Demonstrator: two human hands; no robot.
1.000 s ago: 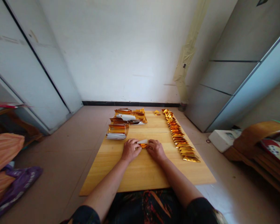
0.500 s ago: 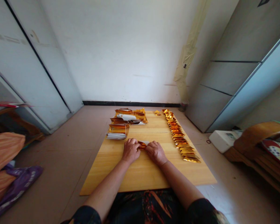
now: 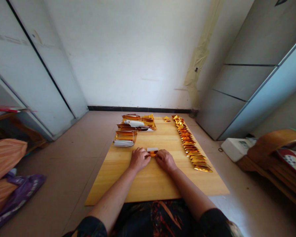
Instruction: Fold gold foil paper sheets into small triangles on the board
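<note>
Between my two hands a small sheet of gold foil paper (image 3: pixel 152 152) lies on the wooden board, partly rolled, with a white strip along its far edge. My left hand (image 3: pixel 139 159) pinches its left end and my right hand (image 3: pixel 165 160) its right end. Both sets of fingers are curled, and the fingertips partly hide the sheet. Beyond my left hand sit stacks of gold-and-white foil sheets (image 3: pixel 124 135), some curled. A long row of folded gold foil pieces (image 3: pixel 191 146) runs down the right side of the board.
The wooden board (image 3: pixel 108 184) stands near a white wall. One small gold piece (image 3: pixel 166 118) lies at its far edge. Orange and purple bags (image 3: pixel 19 191) are on the left. On the right are a grey cabinet (image 3: pixel 233 85), a white box (image 3: pixel 236 148) and a wooden seat (image 3: pixel 273 148).
The foil sheet now shows flatter between my hands, its white edge strip more visible. My fingers have shifted slightly along its ends. The stacks and the row stay as they were.
</note>
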